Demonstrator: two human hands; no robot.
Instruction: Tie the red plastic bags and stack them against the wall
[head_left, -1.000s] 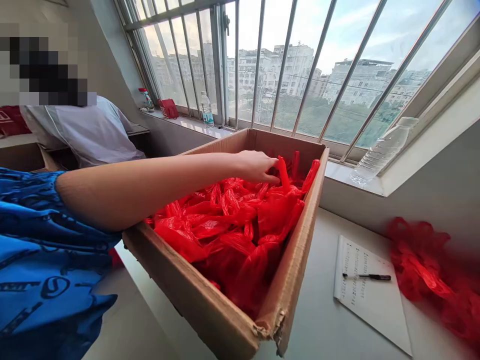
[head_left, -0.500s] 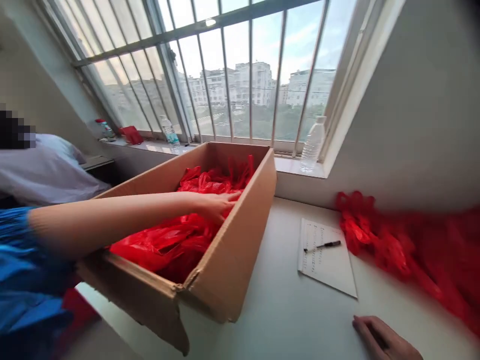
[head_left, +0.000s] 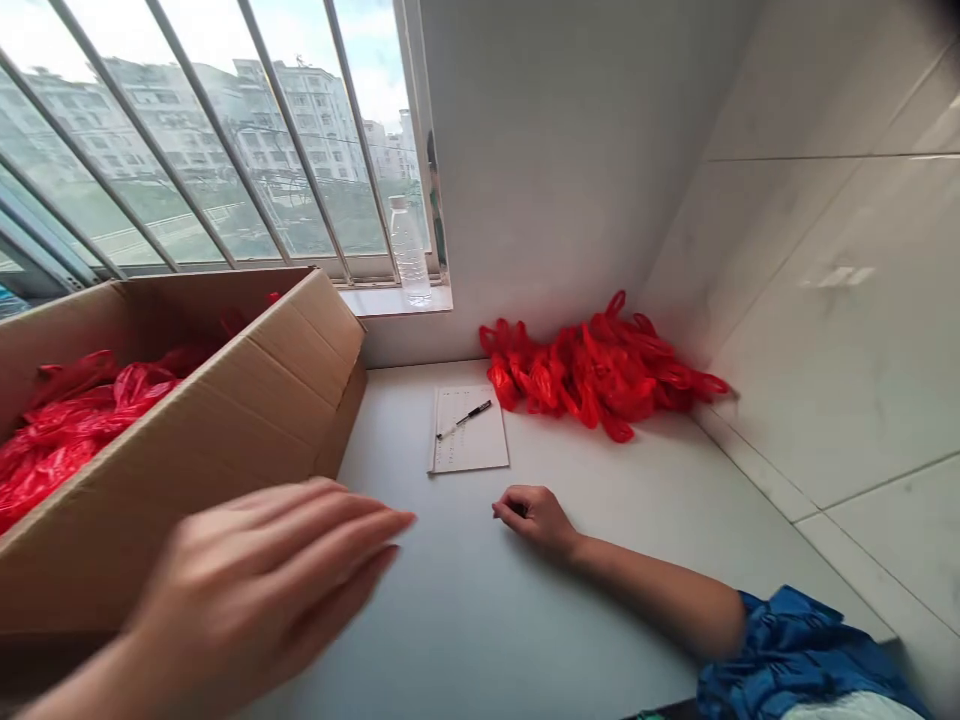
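My left hand [head_left: 255, 585] is in the air over the white table, in front of the cardboard box's near side. Its fingers are stretched out, close together, and somewhat blurred; I see nothing in them. My right hand [head_left: 536, 515] rests on the table with its fingers curled into a loose fist, and no object shows in it. Just beyond it lies a notebook [head_left: 469, 455] with handwriting, and a black-and-clear pen [head_left: 465, 419] slants across the page. The cardboard box [head_left: 247, 400], standing open on the left, holds a heap of red plastic bags [head_left: 97, 405].
More red plastic bags [head_left: 592, 370] lie piled against the wall at the table's back right. A clear plastic bottle [head_left: 409, 255] stands on the windowsill by the barred window. A tiled wall [head_left: 847, 330] bounds the table [head_left: 420, 610] on the right.
My left hand has come out of the box and moved right, holding no bag that I can see. The view has turned right, bringing the whole red pile and right forearm into sight.
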